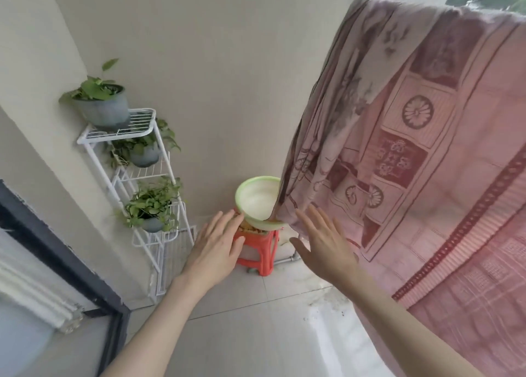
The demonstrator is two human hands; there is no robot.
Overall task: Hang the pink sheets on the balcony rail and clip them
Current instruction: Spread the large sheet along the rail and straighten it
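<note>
Head view: patterned pink cotton sheet (427, 148) already draped over the rail, no clip visible. Left hand (216, 248) and right hand (324, 245) both spread, fingers released, holding nothing. Clipping apparently remains.

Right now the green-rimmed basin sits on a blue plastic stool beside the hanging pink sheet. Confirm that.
Not quite: the stool is red, not blue, as the head view shows. The green-rimmed basin does sit on it, beside the hanging pink sheet.
</note>
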